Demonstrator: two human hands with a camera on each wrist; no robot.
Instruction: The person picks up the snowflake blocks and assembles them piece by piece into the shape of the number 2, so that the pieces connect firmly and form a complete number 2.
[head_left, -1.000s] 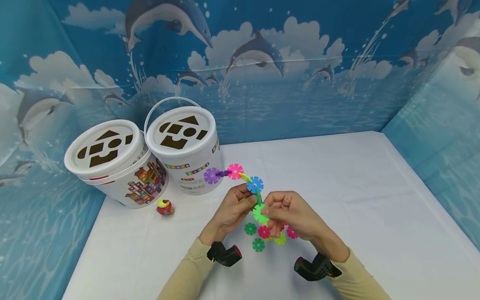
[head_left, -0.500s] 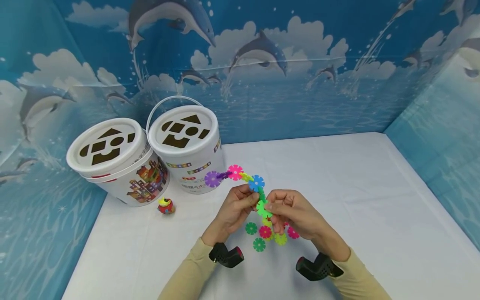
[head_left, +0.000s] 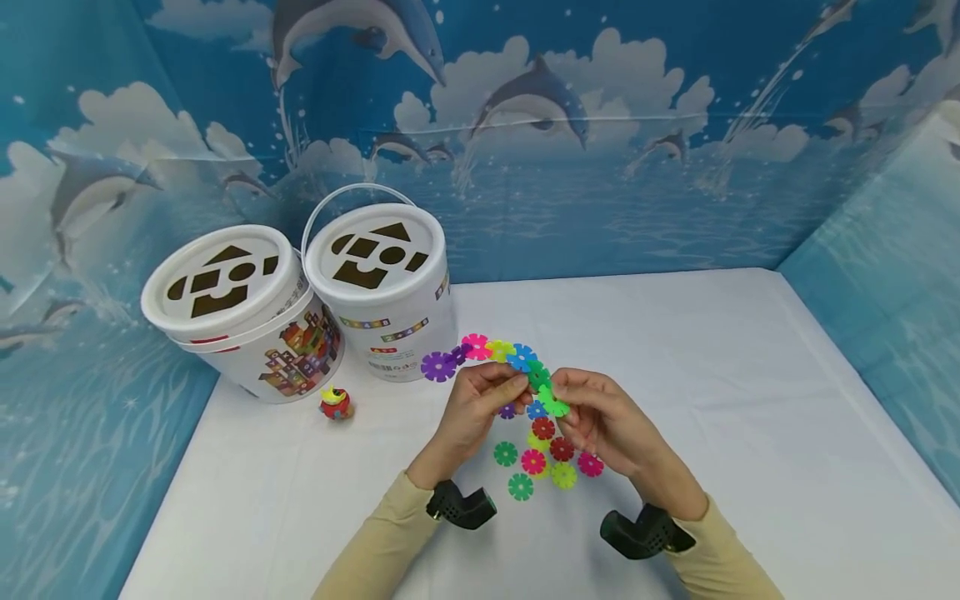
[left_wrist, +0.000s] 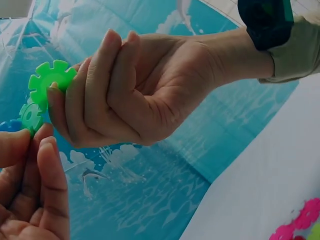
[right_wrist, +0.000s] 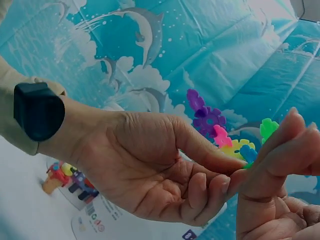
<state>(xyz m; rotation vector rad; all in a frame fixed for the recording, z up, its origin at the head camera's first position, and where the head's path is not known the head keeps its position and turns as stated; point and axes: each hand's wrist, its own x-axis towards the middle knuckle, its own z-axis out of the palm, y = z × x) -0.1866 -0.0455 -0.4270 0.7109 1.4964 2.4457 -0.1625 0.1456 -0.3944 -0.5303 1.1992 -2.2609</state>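
Note:
Between the two hands stretches a chain of notched plastic snowflake discs [head_left: 521, 357], running from purple through pink, yellow and blue to green. My left hand [head_left: 480, 400] pinches it at the darker green disc [left_wrist: 32, 116], just past the blue one. At the chain's near end, a light green disc [head_left: 552, 402] is held by the fingers of my right hand [head_left: 609, 421]. The two green discs touch in the left wrist view; how far their notches interlock I cannot tell. From the right wrist, the purple end [right_wrist: 209, 119] sticks up beyond the left hand.
Below the hands, several loose discs lie on the white table, among them a green one [head_left: 521, 487] and a pink one [head_left: 590, 464]. Two lidded white buckets [head_left: 375, 292] stand at the back left, with a small red and yellow toy [head_left: 336, 404] in front.
Both hands have risen slightly and turned the chain, so its discs show flatter to the head view. The light green disc moved up and right. More loose discs show below.

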